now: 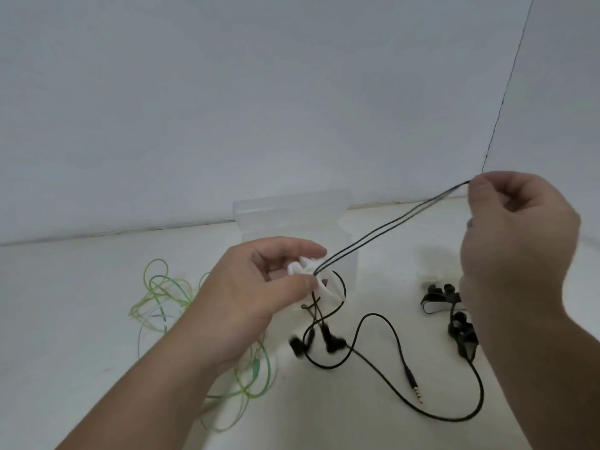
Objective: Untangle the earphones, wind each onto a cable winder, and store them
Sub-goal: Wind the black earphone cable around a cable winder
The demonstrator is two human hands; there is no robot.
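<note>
My left hand [259, 287] pinches a white cable winder [319, 277] above the table. The black earphone cable [389, 228] runs as a double strand from the winder up to my right hand [513, 241], which pinches it taut at the upper right. Two black earbuds [324, 342] dangle below the winder. The rest of the black cable loops over the table to its jack plug [414, 381]. A green earphone cable [162, 293] lies tangled on the table, partly under my left forearm.
A clear plastic box [292, 219] stands behind the winder near the wall. Black cable winders [454, 316] lie at the right, partly hidden by my right wrist. The table [81, 303] is white and meets a grey wall.
</note>
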